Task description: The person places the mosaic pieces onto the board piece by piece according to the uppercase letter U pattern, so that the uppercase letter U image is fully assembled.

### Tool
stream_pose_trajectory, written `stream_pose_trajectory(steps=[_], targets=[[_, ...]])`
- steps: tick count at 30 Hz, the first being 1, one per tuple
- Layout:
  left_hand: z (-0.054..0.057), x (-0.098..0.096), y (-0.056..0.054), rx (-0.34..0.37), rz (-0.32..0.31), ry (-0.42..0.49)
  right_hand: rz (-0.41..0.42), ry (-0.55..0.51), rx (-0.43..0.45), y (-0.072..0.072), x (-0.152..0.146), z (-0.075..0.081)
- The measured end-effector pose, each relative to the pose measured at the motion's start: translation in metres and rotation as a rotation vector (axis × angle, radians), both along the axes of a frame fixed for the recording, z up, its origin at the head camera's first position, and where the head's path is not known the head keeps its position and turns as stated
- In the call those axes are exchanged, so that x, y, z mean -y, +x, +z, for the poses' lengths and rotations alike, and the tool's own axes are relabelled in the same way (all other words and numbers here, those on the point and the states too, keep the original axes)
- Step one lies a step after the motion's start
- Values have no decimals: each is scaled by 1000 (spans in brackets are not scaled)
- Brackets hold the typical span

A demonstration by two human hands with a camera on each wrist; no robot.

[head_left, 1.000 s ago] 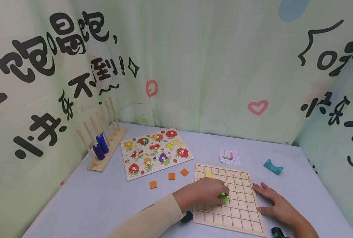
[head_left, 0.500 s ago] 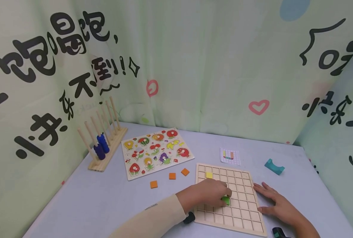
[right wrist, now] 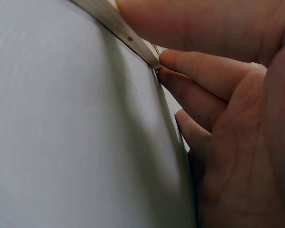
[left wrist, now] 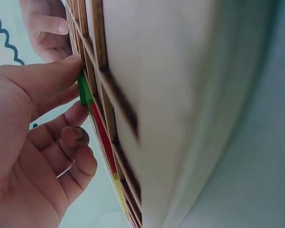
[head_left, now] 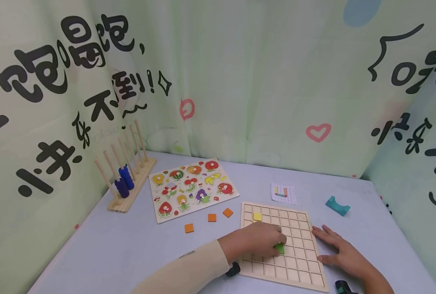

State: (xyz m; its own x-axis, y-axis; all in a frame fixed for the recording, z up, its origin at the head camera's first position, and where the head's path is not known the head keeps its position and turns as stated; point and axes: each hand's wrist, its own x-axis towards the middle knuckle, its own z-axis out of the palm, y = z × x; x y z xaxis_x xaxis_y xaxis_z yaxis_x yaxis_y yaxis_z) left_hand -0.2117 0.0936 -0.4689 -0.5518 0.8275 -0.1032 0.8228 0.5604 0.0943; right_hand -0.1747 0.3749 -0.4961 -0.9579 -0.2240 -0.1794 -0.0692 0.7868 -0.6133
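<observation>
A wooden grid board (head_left: 302, 277) lies on the table, with a yellow tile (head_left: 257, 217) in one of its far cells. My left hand (head_left: 258, 239) reaches over the board and pinches a green tile (head_left: 279, 248) between thumb and fingers, right at the grid. In the left wrist view, the green tile (left wrist: 85, 89) sits at the thumb tip, and a red tile (left wrist: 103, 137) and yellow (left wrist: 118, 190) follow along the board; the hand hides the red in the head view. My right hand (head_left: 344, 253) touches the board's right edge with fingers extended.
Three orange tiles (head_left: 212, 217) lie left of the board, before a fruit puzzle (head_left: 194, 188). A peg rack (head_left: 131, 185) with blue pieces stands far left. Behind the board lie a pattern card (head_left: 283, 193) and a teal curved block (head_left: 337, 206).
My left hand has shifted slightly right and toward me over the grid with the green tile, then stayed nearly still. The right hand keeps its place at the board's edge.
</observation>
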Motion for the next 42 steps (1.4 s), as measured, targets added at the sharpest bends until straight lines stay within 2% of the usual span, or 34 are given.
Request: stream_pose_trajectory(steps=[21,30,33,37,42], targets=[[2,1,-4,18,16,6,17,10,-15,-5,-1,1],[0,4,-4,120,35,24,10,6,-5,-2,1,2],[0,7,-4,130,26,33,16,7,-10,-3,0,1],[6,15,-1,98,4,25,19,12,-10,-2,-2,0],[15,31,5,74,6,33,16,13,-10,-3,-3,-2]])
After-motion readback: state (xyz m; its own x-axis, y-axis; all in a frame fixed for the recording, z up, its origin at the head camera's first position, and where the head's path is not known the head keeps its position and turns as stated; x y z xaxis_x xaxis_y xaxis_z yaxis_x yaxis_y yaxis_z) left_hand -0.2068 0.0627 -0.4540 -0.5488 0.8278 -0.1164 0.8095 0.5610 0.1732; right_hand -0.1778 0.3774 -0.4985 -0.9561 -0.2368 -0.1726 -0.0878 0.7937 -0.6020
